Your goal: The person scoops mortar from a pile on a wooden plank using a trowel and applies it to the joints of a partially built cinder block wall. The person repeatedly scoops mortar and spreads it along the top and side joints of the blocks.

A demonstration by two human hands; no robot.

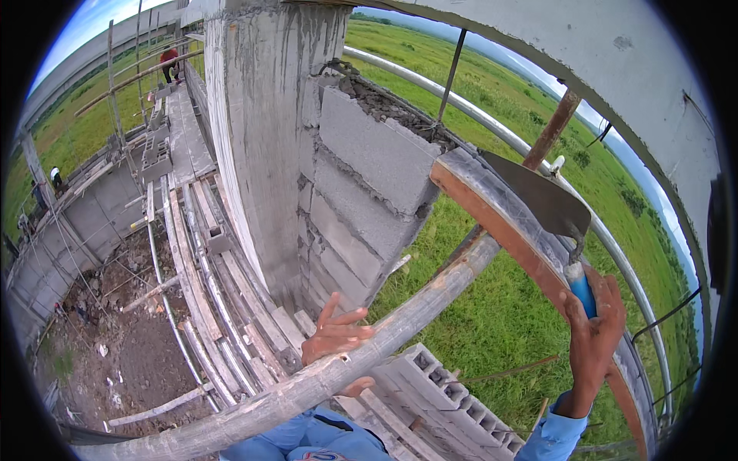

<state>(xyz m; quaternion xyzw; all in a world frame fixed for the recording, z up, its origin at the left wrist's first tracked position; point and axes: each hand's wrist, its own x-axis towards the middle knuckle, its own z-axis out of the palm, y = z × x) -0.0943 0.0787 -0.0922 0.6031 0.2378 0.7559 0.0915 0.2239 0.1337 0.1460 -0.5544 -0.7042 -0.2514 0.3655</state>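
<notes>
My right hand is wrapped round the blue handle of a trowel. Its pointed metal blade extends over a curved-looking wooden board, whose top is smeared with grey mortar. My left hand has its fingers spread and holds nothing. It is beside a thick round pole that crosses in front of me and hides part of the hand and wrist. Ahead stands a wall of grey concrete blocks, with rough mortar along its top, against a concrete column.
Hollow blocks are stacked below me on the right. Scaffold planks run along the left, above a dirt floor far below. A rusty post and a pale pipe stand on the right. Another person works far off.
</notes>
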